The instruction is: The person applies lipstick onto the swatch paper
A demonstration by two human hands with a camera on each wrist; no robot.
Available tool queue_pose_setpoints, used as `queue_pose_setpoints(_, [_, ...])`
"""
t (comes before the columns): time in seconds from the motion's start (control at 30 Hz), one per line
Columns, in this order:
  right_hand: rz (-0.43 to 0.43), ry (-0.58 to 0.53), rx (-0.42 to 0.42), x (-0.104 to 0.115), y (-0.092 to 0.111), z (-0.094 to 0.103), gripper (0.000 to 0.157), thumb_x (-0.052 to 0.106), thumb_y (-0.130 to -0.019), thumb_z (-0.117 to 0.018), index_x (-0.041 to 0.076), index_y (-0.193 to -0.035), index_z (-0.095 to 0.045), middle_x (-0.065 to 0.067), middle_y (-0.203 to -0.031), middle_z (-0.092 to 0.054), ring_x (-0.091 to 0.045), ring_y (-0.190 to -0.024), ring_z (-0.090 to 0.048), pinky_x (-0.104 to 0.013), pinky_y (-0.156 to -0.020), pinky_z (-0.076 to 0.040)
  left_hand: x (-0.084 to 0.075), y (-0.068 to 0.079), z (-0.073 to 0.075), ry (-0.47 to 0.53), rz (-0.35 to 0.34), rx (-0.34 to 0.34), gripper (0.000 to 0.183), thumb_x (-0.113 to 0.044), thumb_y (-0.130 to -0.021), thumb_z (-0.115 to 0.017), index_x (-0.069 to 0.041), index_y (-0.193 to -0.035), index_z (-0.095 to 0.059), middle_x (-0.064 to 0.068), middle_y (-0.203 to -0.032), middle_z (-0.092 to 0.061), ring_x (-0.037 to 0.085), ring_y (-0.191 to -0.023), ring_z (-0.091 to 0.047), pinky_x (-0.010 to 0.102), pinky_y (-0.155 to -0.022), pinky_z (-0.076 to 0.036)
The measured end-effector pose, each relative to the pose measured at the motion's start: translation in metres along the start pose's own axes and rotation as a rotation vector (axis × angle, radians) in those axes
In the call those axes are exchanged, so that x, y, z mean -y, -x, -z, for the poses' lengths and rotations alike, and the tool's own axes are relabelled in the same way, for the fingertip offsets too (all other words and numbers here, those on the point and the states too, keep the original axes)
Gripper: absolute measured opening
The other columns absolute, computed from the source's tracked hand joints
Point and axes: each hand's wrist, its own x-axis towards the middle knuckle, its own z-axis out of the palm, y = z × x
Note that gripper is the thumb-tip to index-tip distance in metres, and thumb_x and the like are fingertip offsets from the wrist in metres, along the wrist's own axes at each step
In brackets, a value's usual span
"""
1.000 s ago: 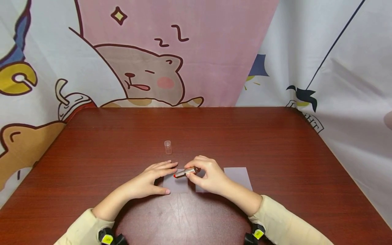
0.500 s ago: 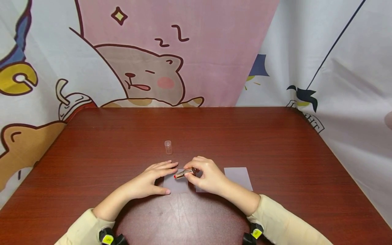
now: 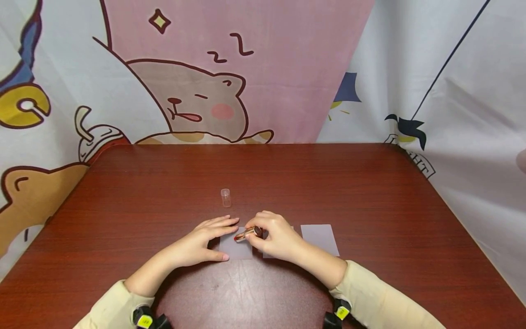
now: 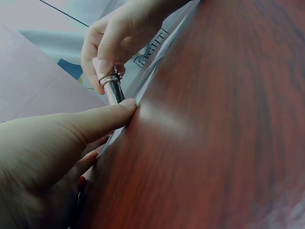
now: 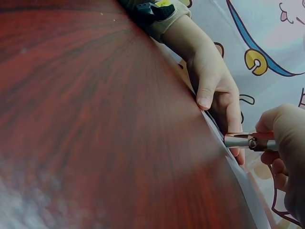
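My right hand [image 3: 277, 235] pinches a lipstick [image 3: 249, 233] with a shiny gold-toned case between thumb and fingers. Its red tip points down and left, right at the surface of the leftmost pale paper square [image 3: 240, 251]. My left hand [image 3: 201, 244] rests on that square's left side, thumb along the near edge and fingers spread toward the far edge. In the left wrist view the lipstick [image 4: 113, 90] stands just behind the left thumb, which hides its tip. The right wrist view shows the lipstick [image 5: 243, 141] close to the left fingers.
A second pale square [image 3: 269, 255] lies partly under the right hand, and a third square [image 3: 320, 238] lies to its right. Beyond the hands, a clear cap [image 3: 226, 198] rests on the dark red wooden table [image 3: 328, 183]. A printed cloth [image 3: 287, 68] hangs behind.
The right hand has shifted slightly left, and the lipstick's tip has slid a little toward me. Its case now stands somewhat steeper. The left hand and the cap stay in place.
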Motion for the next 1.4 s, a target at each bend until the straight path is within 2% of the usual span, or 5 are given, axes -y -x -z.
queue_pose_setpoints(0.3, [-0.002, 0.011, 0.033, 0.0, -0.003, 0.001, 0.012, 0.013, -0.082, -0.071, 0.007, -0.093, -0.071, 0.004, -0.086, -0.065, -0.007, -0.075, -0.051, -0.02, -0.062, -0.044, 0.0, -0.001, 0.0, -0.004, -0.009, -0.001, 0.064, -0.03, -0.08, -0.077, -0.005, -0.135, -0.054, 0.004, -0.147, -0.042, 0.028, -0.138, -0.029, 0.057, -0.107, -0.021])
queue_pose_setpoints(0.83, [0.009, 0.067, 0.049, 0.005, -0.006, 0.006, 0.009, 0.011, -0.077, -0.071, 0.009, -0.086, -0.07, 0.006, -0.077, -0.061, -0.006, -0.07, -0.048, -0.019, -0.059, -0.041, -0.001, 0.0, 0.0, -0.006, -0.027, -0.007, 0.063, -0.029, -0.081, -0.076, -0.004, -0.135, -0.055, 0.007, -0.146, -0.043, 0.03, -0.137, -0.03, 0.057, -0.106, -0.022])
queue_pose_setpoints(1.07, [0.002, 0.041, 0.068, 0.006, -0.003, 0.011, 0.007, 0.009, -0.077, -0.07, 0.01, -0.084, -0.07, 0.007, -0.077, -0.061, -0.005, -0.07, -0.048, -0.017, -0.058, -0.042, -0.001, 0.0, 0.0, -0.01, -0.039, -0.016, 0.062, -0.029, -0.082, -0.076, -0.004, -0.134, -0.055, 0.007, -0.146, -0.043, 0.032, -0.137, -0.031, 0.059, -0.105, -0.023])
queue_pose_setpoints(1.4, [0.019, 0.031, 0.049, 0.004, 0.003, 0.014, 0.006, 0.008, -0.076, -0.07, 0.011, -0.081, -0.069, 0.01, -0.074, -0.058, -0.004, -0.068, -0.047, -0.018, -0.058, -0.041, -0.002, -0.001, 0.001, -0.007, -0.022, -0.002, 0.063, -0.029, -0.081, -0.077, -0.004, -0.135, -0.055, 0.007, -0.146, -0.043, 0.03, -0.138, -0.03, 0.056, -0.107, -0.022])
